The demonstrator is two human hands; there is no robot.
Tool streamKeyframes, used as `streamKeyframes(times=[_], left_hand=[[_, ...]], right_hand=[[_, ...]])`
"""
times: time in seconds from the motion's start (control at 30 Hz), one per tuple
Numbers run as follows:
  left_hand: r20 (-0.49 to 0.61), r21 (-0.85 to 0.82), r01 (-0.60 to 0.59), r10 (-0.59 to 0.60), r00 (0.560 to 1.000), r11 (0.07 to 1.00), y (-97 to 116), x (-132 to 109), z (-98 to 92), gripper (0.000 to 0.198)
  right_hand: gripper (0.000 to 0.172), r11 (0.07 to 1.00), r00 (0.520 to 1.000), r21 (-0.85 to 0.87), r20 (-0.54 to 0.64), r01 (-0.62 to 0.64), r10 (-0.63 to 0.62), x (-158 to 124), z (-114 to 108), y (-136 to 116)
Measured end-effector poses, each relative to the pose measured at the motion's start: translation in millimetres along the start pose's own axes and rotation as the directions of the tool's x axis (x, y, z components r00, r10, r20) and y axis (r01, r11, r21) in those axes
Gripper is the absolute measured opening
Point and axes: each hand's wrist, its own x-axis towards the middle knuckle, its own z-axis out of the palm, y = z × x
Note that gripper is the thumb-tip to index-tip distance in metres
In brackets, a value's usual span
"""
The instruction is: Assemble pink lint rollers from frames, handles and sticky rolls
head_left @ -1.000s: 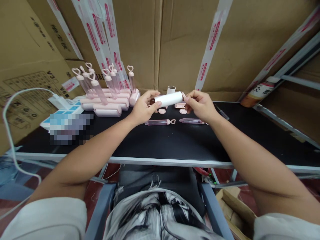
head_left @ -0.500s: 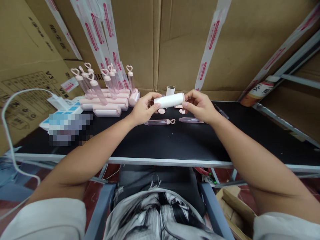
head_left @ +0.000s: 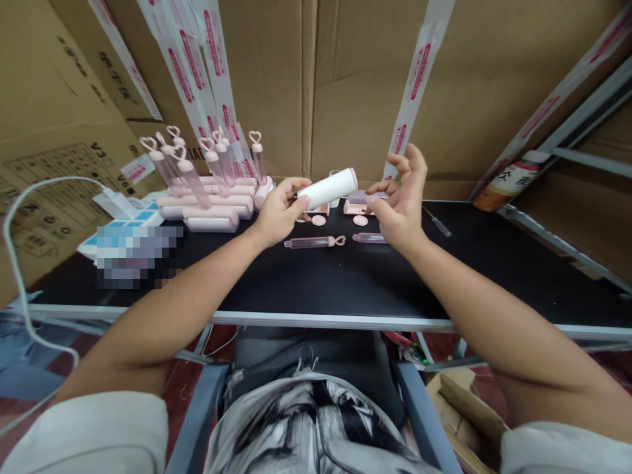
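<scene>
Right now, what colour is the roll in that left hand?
The roll is white with a pink end cap, seen best in the head view.

White roll (head_left: 327,189), pink end cap, tilted, above table.

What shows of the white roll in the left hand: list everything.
The white roll is a smooth cylinder, paper-like in look, with a pink cap on its right end. It is in the air above the black table, tilted, capped end higher. The left hand holds its lower end, the grip of thumb and fingers closed round it; the right hand is open nearby, apart from it.
</scene>
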Motion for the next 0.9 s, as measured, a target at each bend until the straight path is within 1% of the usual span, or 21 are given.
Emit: streamKeyframes(times=[0.07,0.13,0.17,0.27,0.33,0.4,0.47,0.6,0.67,0.7,0.77,0.8,0.83,0.87,0.9], left_hand=[[0.007,-0.012,-0.004,0.004,1.0,1.0,3.0,-2.2,3.6,0.077],[0.017,-0.02,0.0,0.001,1.0,1.0,5.2,-4.1,7.4,0.076],[0.015,-0.026,0.007,-0.006,1.0,1.0,5.7,-4.6,9.1,0.076],[-0.028,-0.057,0.05,-0.052,0.998,0.997,5.8,-3.8,11.5,0.075],[-0.092,-0.087,0.076,-0.084,0.992,0.993,5.4,-1.6,10.5,0.073],[-0.161,-0.111,0.076,-0.094,0.983,0.991,5.2,1.3,7.1,0.071],[-0.209,-0.114,0.039,-0.063,0.976,0.993,4.8,4.3,2.3,0.073],[-0.241,-0.08,-0.103,0.081,0.967,0.992,5.1,7.8,-3.3,0.078],[-0.234,-0.094,-0.154,0.128,0.964,0.984,7.6,7.0,-1.2,0.078],[-0.218,-0.109,-0.16,0.133,0.967,0.981,9.7,5.8,1.1,0.076],[-0.152,-0.14,-0.127,0.105,0.983,0.982,14.7,2.1,7.2,0.072],[-0.108,-0.152,-0.095,0.079,0.991,0.984,17.3,-0.1,10.5,0.069],[-0.068,-0.162,-0.062,0.051,0.996,0.985,19.6,-2.2,13.4,0.068],[-0.036,-0.169,-0.032,0.026,0.999,0.985,21.4,-4.0,15.8,0.068],[-0.017,-0.173,-0.012,0.009,1.0,0.985,22.6,-5.3,17.4,0.068]], right_hand=[[0.082,1.0,0.996,-0.008,0.084,0.002,-0.001,-3.1,4.9,-1.1],[0.073,1.0,0.982,-0.001,0.186,-0.026,0.026,-4.7,7.4,-2.6],[0.07,0.999,0.977,0.001,0.211,-0.043,0.041,-4.9,7.6,-2.9],[0.071,0.996,0.968,0.012,0.235,-0.091,0.085,-4.2,5.7,-1.7],[0.075,0.99,0.954,0.04,0.276,-0.135,0.118,-3.9,4.4,-1.2],[0.078,0.981,0.933,0.08,0.332,-0.177,0.141,-4.2,3.9,-1.9],[0.08,0.966,0.906,0.128,0.392,-0.223,0.157,-5.2,4.2,-3.6],[0.079,0.91,0.852,0.264,0.5,-0.32,0.155,-9.6,10.3,-8.3],[0.081,0.86,0.81,0.342,0.571,-0.378,0.13,-13.3,17.0,-13.0],[0.083,0.831,0.783,0.374,0.612,-0.412,0.113,-15.3,20.9,-16.4],[0.086,0.781,0.72,0.405,0.689,-0.476,0.081,-18.8,27.7,-25.1],[0.085,0.774,0.69,0.397,0.72,-0.493,0.071,-19.6,29.4,-29.6],[0.082,0.787,0.669,0.371,0.74,-0.492,0.069,-19.4,29.5,-33.3],[0.076,0.823,0.667,0.329,0.741,-0.463,0.08,-17.8,27.6,-35.8],[0.066,0.875,0.693,0.265,0.714,-0.405,0.104,-14.7,23.5,-36.5]])
